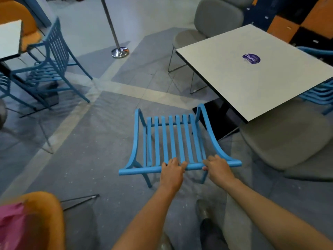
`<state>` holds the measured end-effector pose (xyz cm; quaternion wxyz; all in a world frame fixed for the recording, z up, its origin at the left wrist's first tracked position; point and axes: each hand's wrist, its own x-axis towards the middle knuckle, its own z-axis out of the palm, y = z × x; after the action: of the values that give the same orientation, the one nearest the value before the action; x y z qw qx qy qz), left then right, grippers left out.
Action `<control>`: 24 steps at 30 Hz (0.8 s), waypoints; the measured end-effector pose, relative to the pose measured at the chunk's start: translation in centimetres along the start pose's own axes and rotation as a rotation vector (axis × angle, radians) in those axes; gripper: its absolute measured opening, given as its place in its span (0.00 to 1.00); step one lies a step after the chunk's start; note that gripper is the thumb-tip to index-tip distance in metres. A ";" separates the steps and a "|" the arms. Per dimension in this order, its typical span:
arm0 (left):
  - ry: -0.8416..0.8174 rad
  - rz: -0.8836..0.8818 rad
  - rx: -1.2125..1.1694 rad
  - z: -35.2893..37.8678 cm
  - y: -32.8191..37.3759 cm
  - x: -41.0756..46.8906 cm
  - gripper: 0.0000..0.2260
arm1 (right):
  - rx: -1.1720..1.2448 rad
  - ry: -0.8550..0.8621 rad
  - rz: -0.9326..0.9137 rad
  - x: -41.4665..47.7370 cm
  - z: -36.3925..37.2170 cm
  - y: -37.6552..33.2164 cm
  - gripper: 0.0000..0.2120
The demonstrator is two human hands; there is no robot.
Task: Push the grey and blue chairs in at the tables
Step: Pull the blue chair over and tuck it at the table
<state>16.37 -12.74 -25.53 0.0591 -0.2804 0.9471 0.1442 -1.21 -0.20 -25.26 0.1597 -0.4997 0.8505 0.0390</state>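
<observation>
A blue slatted chair [173,139] stands in the middle of the floor, its front pointing toward the near-left corner of a white square table [252,76]. My left hand [172,171] and my right hand [218,166] both grip the chair's top rail from behind. The chair's seat sits left of the table's black pedestal, outside the tabletop's edge. A grey padded chair [286,136] stands at the table's near right side, partly under the top. Another grey chair [214,18] stands at the table's far side.
A second blue chair [54,56] stands at a white table [10,38] at the far left. More blue chair slats [319,92] show past the right table. A chrome stanchion post [119,51] stands behind. An orange seat [39,217] with a pink bag is near left.
</observation>
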 end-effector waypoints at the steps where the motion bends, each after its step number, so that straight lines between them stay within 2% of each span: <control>1: 0.001 0.016 0.007 0.0 -0.7 -0.8 0.19 | 0.006 -0.004 0.011 -0.7 0.3 -0.9 0.12; 8: 0.021 0.103 0.071 0.2 -4.4 -5.4 0.17 | 0.088 0.018 0.027 -4.8 3.0 -6.0 0.12; 15: 0.072 0.106 0.001 0.9 -5.5 -8.1 0.14 | 0.163 -0.016 -0.029 -7.6 4.3 -6.6 0.16; 17: 0.144 -0.009 -0.104 0.7 -5.5 -8.7 0.15 | 0.213 -0.028 -0.042 -8.0 4.2 -6.0 0.17; 20: 0.291 -0.384 -0.261 0.3 -5.7 -9.6 0.19 | 0.274 -0.035 -0.060 -8.4 4.1 -5.3 0.21; 24: 0.402 -0.895 -0.616 -0.4 -5.8 -9.2 0.37 | 0.253 -0.073 -0.104 -8.1 4.3 -4.7 0.23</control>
<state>27.17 -12.79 -24.72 -0.1510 -0.6799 0.6432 0.3181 7.49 5.20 -26.36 0.2541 -0.5170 0.8153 -0.0587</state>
